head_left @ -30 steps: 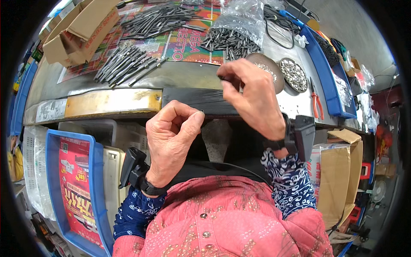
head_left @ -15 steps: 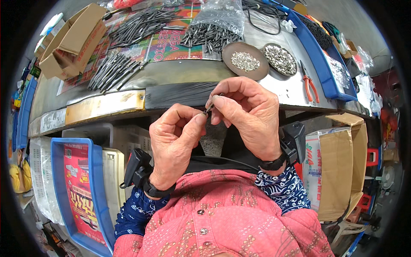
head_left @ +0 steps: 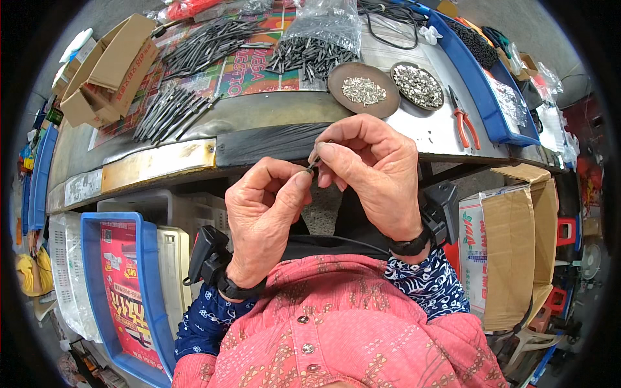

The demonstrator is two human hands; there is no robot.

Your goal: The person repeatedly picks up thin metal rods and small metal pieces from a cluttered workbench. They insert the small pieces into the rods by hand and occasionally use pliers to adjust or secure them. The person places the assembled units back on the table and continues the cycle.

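Note:
My left hand (head_left: 266,210) and my right hand (head_left: 375,178) meet just in front of the table's near edge. Both pinch a small dark piece (head_left: 313,165) between thumb and forefinger; the fingertips cover most of it, so its exact kind is unclear. Beyond the hands, a brown round dish (head_left: 386,111) carries small silvery metal pieces (head_left: 363,91). Beside it, a second dish (head_left: 432,108) is full of larger shiny pieces (head_left: 419,86). Slim black rods (head_left: 171,115) lie in a loose row to the left, with heaps of black pieces (head_left: 310,57) farther back.
Red-handled pliers (head_left: 463,126) lie at the right, next to a long blue tray (head_left: 501,132). A cardboard box (head_left: 107,77) stands at the far left of the table. Below the table are a blue bin (head_left: 147,278) on the left and another cardboard box (head_left: 517,258) on the right.
The view has shifted slightly, so the table's things sit a little farther left. Both hands keep their pinch on the dark piece, with only slight finger movement.

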